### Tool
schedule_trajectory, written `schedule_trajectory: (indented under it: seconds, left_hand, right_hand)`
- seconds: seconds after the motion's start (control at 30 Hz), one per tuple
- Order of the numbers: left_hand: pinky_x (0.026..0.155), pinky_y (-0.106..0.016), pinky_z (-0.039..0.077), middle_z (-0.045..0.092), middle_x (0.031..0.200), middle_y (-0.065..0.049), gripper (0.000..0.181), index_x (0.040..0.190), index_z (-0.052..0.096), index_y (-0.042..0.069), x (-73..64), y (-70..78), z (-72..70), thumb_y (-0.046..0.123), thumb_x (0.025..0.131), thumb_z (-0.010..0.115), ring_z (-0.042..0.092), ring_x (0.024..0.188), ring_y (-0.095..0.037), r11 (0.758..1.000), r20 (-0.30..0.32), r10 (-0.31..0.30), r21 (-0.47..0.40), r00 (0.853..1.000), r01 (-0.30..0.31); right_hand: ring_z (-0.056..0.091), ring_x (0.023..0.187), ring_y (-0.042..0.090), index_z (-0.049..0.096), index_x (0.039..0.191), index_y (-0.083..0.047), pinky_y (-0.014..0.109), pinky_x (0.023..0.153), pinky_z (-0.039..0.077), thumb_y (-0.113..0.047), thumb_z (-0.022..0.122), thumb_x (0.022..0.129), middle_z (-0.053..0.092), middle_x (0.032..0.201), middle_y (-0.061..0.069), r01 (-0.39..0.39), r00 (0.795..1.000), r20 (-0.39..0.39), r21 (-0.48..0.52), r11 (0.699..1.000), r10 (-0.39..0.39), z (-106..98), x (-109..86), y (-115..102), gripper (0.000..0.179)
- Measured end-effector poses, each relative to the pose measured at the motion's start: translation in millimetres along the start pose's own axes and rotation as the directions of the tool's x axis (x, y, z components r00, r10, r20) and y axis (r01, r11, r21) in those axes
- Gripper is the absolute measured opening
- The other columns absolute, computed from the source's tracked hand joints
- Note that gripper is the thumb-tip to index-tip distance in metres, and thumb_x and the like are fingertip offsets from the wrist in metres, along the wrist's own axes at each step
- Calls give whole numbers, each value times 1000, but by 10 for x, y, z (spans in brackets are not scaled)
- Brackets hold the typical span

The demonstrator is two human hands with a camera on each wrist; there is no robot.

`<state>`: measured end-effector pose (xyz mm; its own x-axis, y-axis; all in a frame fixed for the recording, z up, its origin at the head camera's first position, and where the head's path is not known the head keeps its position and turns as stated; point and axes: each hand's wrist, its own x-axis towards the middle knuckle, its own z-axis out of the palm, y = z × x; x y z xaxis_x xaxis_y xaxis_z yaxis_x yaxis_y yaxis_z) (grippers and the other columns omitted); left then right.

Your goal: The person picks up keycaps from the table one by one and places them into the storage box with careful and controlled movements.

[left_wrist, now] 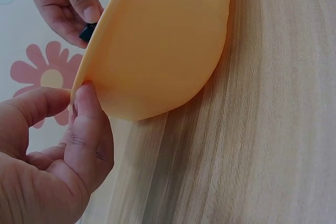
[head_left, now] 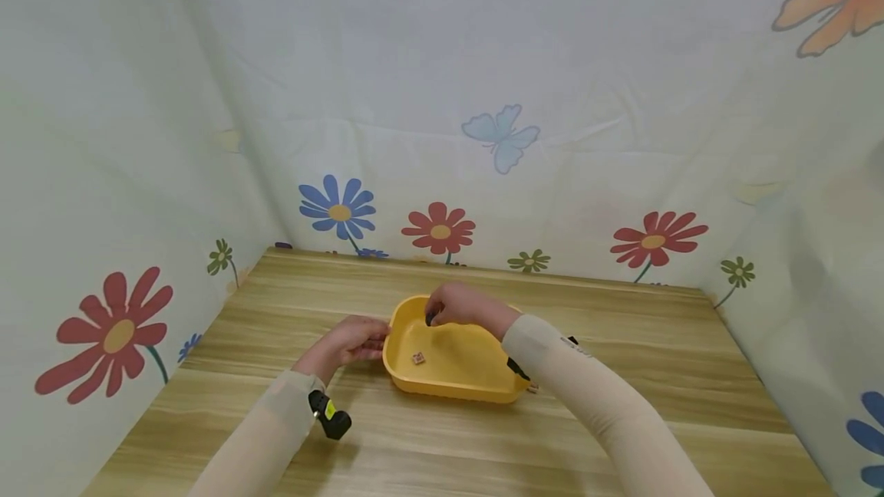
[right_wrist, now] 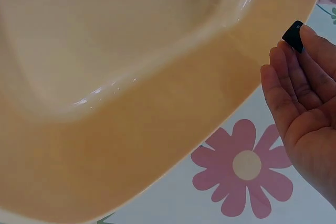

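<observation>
A yellow plastic basin (head_left: pixel 456 387) stands on the wooden table. My left hand (head_left: pixel 359 338) pinches its left rim between thumb and fingers; the left wrist view shows the rim (left_wrist: pixel 97 40) caught there. Over the basin's far left part is my right hand (head_left: pixel 461 305), holding a small black keycap (right_wrist: pixel 294 35) between thumb and fingertips. A faint light mark shows on the keycap's top in the right wrist view. On the basin floor lies a small pinkish square piece (head_left: pixel 418 357) with a pattern on it.
Another small pinkish piece (head_left: pixel 532 388) lies by the basin's right end, partly hidden by the right forearm. Wood-grain table (head_left: pixel 414 451) extends around the basin. White cloth walls (head_left: pixel 387 121) printed with flowers and butterflies enclose the table's back and sides.
</observation>
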<state>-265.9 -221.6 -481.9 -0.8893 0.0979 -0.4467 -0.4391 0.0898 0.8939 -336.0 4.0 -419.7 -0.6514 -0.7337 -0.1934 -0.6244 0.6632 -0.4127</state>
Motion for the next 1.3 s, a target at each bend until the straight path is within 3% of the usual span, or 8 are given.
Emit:
schedule_trajectory:
  seconds: [0.43,0.8,1.3]
  left_hand:
    - [65,-18,61,66,89,-1,43,137,51,-13,0,-6,6,11,101,56,63,75,-9,1000,-3,-3,-1,1000,3]
    - [67,-20,62,69,91,-3,43,139,53,-10,-3,9,5,12,102,57,66,76,-10,1000,-19,-20,0,1000,20]
    - [63,-18,61,68,88,-2,44,140,52,-10,-26,24,5,13,103,57,65,72,-8,1000,-11,-19,14,1000,19]
  right_hand:
    - [65,90,15,77,111,-5,32,89,59,-10,74,93,77,105,9,23,1000,-1,-67,997,-23,102,115,-6,18]
    - [65,93,15,76,111,-5,33,96,58,-8,75,91,77,109,9,-57,998,29,-64,996,59,204,185,-24,20]
    - [65,93,16,77,110,-6,32,96,59,-8,75,92,76,109,8,-38,998,49,-122,992,45,333,244,-2,19]
